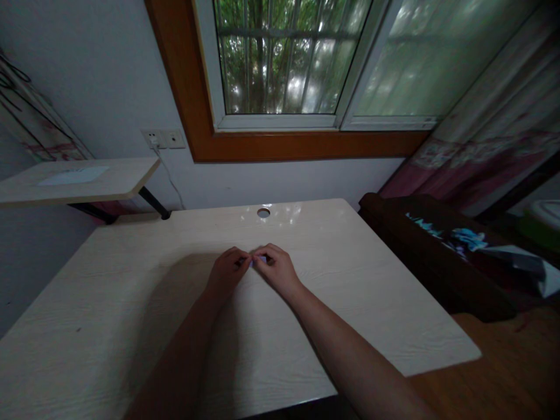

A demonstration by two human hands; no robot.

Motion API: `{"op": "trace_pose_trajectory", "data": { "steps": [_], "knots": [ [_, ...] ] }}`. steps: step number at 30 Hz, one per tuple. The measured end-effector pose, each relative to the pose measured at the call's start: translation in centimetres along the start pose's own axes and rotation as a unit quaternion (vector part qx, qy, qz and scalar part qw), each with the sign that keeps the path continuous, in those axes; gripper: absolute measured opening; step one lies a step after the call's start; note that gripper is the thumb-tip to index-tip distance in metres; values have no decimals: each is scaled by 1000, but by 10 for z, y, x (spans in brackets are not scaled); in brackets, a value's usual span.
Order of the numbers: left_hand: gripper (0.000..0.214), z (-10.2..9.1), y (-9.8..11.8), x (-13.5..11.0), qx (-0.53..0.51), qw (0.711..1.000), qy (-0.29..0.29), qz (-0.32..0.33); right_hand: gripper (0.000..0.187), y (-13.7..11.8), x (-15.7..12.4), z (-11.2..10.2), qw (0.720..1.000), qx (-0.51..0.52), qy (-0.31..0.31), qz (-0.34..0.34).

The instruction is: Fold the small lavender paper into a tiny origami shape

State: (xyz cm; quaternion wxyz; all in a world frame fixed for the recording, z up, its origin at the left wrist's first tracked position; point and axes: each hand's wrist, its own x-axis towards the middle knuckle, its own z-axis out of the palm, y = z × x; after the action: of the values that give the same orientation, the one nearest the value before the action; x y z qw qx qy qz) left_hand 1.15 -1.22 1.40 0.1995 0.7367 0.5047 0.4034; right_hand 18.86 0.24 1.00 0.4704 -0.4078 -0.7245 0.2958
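Over the middle of the pale wood-grain desk (350,280), my left hand (228,269) and my right hand (276,265) meet at the fingertips. The fingers of both are closed in a pinch. Between them shows a small bluish-purple piece (252,263), thin and mostly hidden by the fingers, so its kind cannot be made out. Both forearms reach in from the near edge, and a shadow falls left of my left hand.
Behind the hands, the desktop has a round cable hole (263,213). A raised shelf (131,175) on black legs stands at the back left, bearing a paper (74,175). A plugged-in cable (168,175) hangs by the wall. At right, a dark wooden bench (394,233) holds blue items.
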Motion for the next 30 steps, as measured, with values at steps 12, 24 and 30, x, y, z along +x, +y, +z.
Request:
{"op": "trace_pose_trajectory", "data": {
  "steps": [12, 24, 30],
  "knots": [
    [16, -6, -1, 0, -51, 996, 57, -45, 9, -4, 3, -5, 995, -11, 94, 39],
    [16, -4, -6, 2, -79, 993, 61, -56, 14, 0, 0, 0, 999, 30, 32, 33],
    [15, -1, -7, 2, -29, 999, 33, -19, 11, 0, -1, 1, 1000, 5, 0, 2]
  ]
}}
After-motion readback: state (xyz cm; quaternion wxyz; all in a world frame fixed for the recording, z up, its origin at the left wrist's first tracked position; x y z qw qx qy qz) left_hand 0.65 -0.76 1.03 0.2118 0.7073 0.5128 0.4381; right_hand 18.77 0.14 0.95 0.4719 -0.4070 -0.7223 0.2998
